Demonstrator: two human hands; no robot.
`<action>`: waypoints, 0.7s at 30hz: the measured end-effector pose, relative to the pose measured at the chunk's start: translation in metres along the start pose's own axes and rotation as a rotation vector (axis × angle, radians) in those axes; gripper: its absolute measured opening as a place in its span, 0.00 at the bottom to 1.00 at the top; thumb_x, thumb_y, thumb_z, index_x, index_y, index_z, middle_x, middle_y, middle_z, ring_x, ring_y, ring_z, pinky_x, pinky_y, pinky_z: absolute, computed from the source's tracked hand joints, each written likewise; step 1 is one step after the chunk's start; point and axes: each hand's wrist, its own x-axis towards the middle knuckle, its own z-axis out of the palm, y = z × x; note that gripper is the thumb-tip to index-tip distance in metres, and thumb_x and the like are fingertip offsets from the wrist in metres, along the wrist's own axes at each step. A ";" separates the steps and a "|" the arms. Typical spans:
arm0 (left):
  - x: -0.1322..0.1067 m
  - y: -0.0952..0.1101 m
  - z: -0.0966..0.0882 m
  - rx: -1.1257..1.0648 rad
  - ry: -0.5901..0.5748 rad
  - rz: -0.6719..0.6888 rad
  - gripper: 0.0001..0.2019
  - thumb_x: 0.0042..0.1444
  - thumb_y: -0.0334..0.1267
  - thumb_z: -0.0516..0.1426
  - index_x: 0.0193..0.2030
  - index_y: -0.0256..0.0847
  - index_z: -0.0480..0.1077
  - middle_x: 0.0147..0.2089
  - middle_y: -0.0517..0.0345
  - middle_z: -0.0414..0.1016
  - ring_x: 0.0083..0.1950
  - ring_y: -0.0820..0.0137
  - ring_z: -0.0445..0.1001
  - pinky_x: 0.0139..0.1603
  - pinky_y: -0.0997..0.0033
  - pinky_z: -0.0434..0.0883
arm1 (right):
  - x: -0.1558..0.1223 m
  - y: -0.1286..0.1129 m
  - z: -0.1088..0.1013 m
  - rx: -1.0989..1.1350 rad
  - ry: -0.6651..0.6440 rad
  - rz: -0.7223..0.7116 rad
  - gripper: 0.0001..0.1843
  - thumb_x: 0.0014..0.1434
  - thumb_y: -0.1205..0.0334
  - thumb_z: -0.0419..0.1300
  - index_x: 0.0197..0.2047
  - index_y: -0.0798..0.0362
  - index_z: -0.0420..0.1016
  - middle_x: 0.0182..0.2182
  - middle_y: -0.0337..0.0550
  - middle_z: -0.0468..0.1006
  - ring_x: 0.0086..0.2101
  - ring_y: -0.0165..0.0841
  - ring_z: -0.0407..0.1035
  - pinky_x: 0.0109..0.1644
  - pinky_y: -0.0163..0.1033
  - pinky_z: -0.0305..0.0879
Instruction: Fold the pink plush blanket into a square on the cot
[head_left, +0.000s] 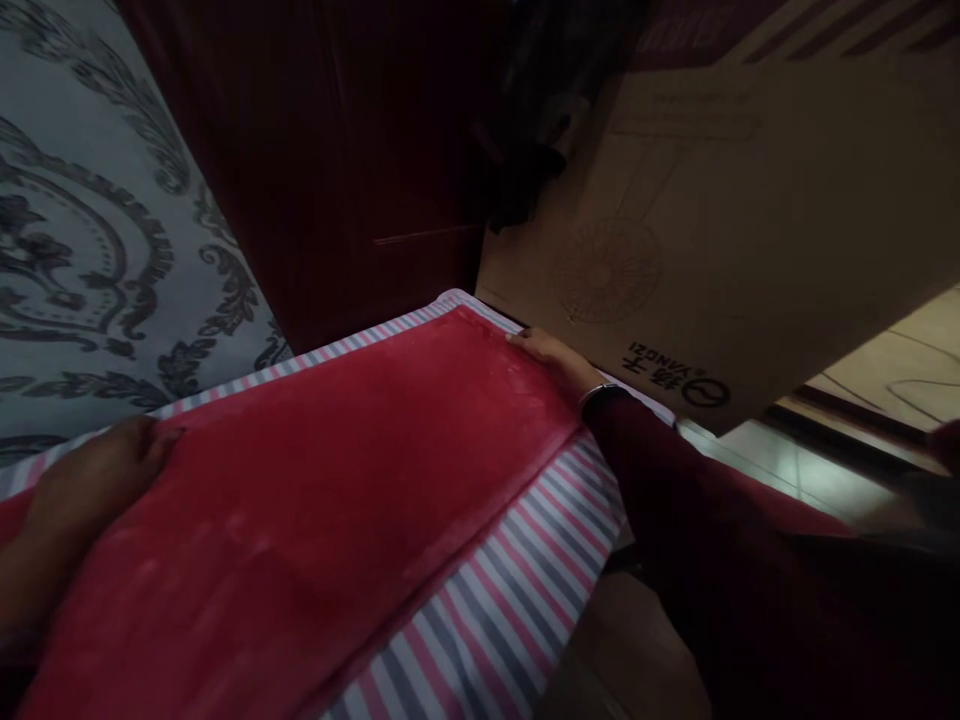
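Nearest the camera, a plain red cloth (337,460), a little wrinkled, lies over striped fabric (510,570); the view cuts its near end. At left, the left hand (97,490) rests on it, fingers bent; I cannot tell whether they grip. At far right, the right hand (555,355) touches its edge, its grip unclear; the dark sleeve (675,510) melts into shadow.

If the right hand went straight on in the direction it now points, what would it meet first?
Sliding over the corner of the red cloth, the right hand would probably first meet the dark red panel behind, though depth is hard to judge here.
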 end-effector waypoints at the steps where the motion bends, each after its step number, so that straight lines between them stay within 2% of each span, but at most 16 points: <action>1: -0.001 0.001 -0.001 0.022 -0.023 -0.005 0.30 0.67 0.52 0.34 0.43 0.33 0.71 0.40 0.38 0.78 0.39 0.56 0.76 0.41 0.62 0.69 | -0.004 0.002 -0.001 0.001 0.000 0.001 0.23 0.72 0.47 0.53 0.52 0.57 0.79 0.49 0.51 0.82 0.43 0.36 0.77 0.44 0.33 0.68; 4: -0.004 0.005 -0.005 0.070 -0.065 -0.028 0.32 0.68 0.51 0.31 0.45 0.34 0.70 0.44 0.38 0.79 0.40 0.57 0.76 0.42 0.63 0.69 | -0.002 -0.004 0.000 -0.014 0.014 0.004 0.23 0.70 0.48 0.57 0.54 0.58 0.79 0.49 0.53 0.82 0.44 0.38 0.77 0.46 0.35 0.69; 8: -0.004 0.006 -0.008 0.068 -0.075 -0.025 0.29 0.69 0.49 0.32 0.44 0.35 0.68 0.47 0.37 0.79 0.45 0.57 0.78 0.43 0.65 0.69 | 0.014 -0.028 0.013 -0.077 0.039 0.004 0.23 0.70 0.46 0.56 0.53 0.58 0.79 0.49 0.53 0.82 0.44 0.39 0.77 0.45 0.36 0.70; 11: -0.004 0.005 -0.006 0.072 -0.090 -0.027 0.27 0.70 0.48 0.33 0.45 0.35 0.67 0.48 0.37 0.79 0.47 0.57 0.78 0.43 0.66 0.68 | 0.017 -0.039 0.028 -0.145 0.114 -0.021 0.21 0.70 0.51 0.57 0.55 0.58 0.77 0.54 0.58 0.79 0.51 0.44 0.75 0.51 0.39 0.69; 14: -0.005 0.005 -0.005 0.080 -0.101 -0.045 0.27 0.70 0.48 0.33 0.48 0.34 0.67 0.49 0.36 0.79 0.49 0.55 0.78 0.42 0.65 0.68 | 0.015 -0.038 0.037 -0.196 0.185 -0.048 0.18 0.71 0.56 0.56 0.59 0.55 0.75 0.56 0.58 0.78 0.56 0.44 0.72 0.56 0.41 0.66; 17: -0.004 0.008 -0.012 0.091 -0.109 -0.066 0.30 0.70 0.49 0.30 0.52 0.32 0.66 0.49 0.34 0.79 0.49 0.53 0.78 0.43 0.64 0.69 | 0.016 -0.033 0.029 -0.218 0.218 -0.047 0.18 0.71 0.55 0.55 0.58 0.53 0.75 0.54 0.57 0.79 0.55 0.45 0.73 0.55 0.41 0.67; 21: 0.005 0.024 -0.028 0.091 -0.052 -0.087 0.33 0.70 0.51 0.29 0.57 0.30 0.65 0.52 0.34 0.78 0.51 0.51 0.78 0.46 0.61 0.70 | 0.029 -0.030 0.000 -0.225 0.269 -0.019 0.20 0.71 0.54 0.55 0.58 0.55 0.76 0.54 0.60 0.78 0.55 0.45 0.73 0.54 0.42 0.68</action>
